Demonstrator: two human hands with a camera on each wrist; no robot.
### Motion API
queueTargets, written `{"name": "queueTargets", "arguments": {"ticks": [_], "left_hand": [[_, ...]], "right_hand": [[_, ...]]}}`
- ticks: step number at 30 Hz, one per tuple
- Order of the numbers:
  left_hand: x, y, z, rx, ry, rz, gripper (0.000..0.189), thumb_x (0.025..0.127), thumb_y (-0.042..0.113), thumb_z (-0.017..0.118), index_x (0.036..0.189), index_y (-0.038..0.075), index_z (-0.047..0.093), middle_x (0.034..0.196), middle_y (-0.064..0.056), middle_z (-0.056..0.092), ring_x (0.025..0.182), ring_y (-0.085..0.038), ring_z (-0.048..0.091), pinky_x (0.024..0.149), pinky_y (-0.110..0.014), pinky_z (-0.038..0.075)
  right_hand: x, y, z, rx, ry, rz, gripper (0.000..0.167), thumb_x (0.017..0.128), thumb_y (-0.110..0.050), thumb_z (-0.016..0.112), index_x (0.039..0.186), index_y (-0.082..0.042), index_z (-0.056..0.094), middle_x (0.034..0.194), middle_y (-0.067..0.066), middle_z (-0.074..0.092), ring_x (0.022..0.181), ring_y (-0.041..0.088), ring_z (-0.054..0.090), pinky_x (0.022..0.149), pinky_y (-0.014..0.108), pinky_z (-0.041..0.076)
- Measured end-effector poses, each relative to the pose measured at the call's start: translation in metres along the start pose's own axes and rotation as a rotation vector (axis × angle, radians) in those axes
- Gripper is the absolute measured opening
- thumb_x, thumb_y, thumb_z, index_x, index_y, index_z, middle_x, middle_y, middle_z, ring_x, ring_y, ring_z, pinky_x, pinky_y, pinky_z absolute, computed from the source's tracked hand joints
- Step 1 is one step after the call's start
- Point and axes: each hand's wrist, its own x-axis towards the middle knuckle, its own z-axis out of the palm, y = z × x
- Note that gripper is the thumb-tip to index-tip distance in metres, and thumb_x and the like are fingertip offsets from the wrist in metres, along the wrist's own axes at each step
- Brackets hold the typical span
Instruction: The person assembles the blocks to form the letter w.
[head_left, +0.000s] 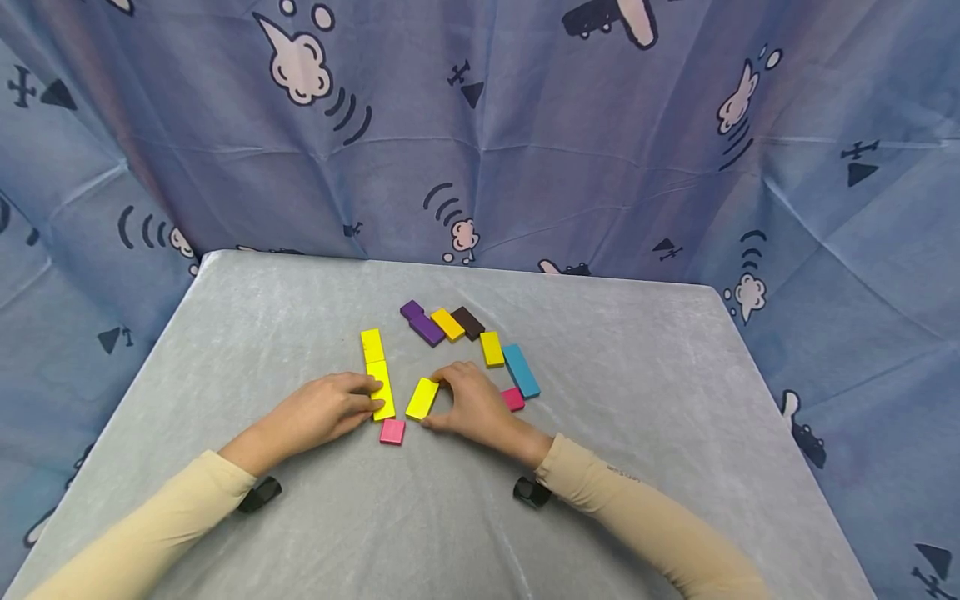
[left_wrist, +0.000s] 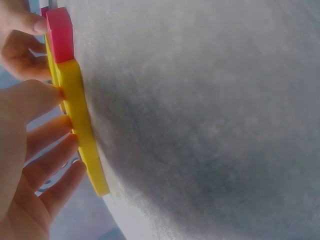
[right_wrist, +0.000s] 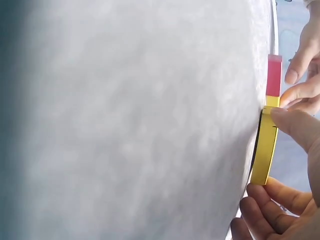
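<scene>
The right grip (head_left: 474, 403) pinches a short yellow block (head_left: 422, 399) endwise; the left grip (head_left: 327, 409), fingers apart, touches a longer yellow block (head_left: 382, 393)

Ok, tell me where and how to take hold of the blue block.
Pinch the blue block across its narrow width, near the middle, probably from the right: it lies flat, its long right side faces bare cloth, while a yellow block and pink block crowd its left.

The yellow blocks (head_left: 422, 399) look smooth and matt, the table covering (head_left: 637, 417) velvety cloth, the curtain (head_left: 525, 108) creased fabric.
</scene>
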Motion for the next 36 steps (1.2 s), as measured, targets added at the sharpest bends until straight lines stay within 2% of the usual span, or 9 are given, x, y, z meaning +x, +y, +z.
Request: {"name": "queueTargets", "arguments": {"ticks": [20,26,36], "left_hand": [[0.0018,0.0002,0.0008,0.017,0.012,0.008,0.025,0.084,0.017,0.079,0.109,0.015,0.078,0.118,-0.005,0.071,0.111,-0.024,0.068,0.096,-0.042,0.058],[0.0015,0.0008,-0.0010,0.012,-0.008,-0.012,0.025,0.085,0.019,0.078,0.109,0.018,0.078,0.119,-0.003,0.071,0.112,-0.022,0.068,0.098,-0.040,0.057],[0.0011,0.0004,0.0020,0.012,0.011,0.000,0.025,0.084,0.018,0.080,0.109,0.016,0.078,0.118,-0.005,0.071,0.111,-0.024,0.068,0.097,-0.042,0.058]], "right_hand": [[0.0006,-0.0078,0.0055,-0.037,0.022,0.007,0.062,0.073,-0.050,0.085,0.120,-0.014,0.066,0.111,-0.001,0.066,0.099,0.014,0.054,0.088,0.028,0.051],[0.0004,-0.0090,0.0052,-0.048,0.023,-0.004,0.062,0.072,-0.051,0.085,0.119,-0.014,0.066,0.108,-0.002,0.066,0.097,0.014,0.054,0.087,0.028,0.050],[0.0006,-0.0083,0.0070,-0.053,0.033,-0.027,0.062,0.072,-0.052,0.085,0.118,-0.014,0.066,0.108,-0.001,0.066,0.097,0.014,0.054,0.087,0.028,0.050]]}}
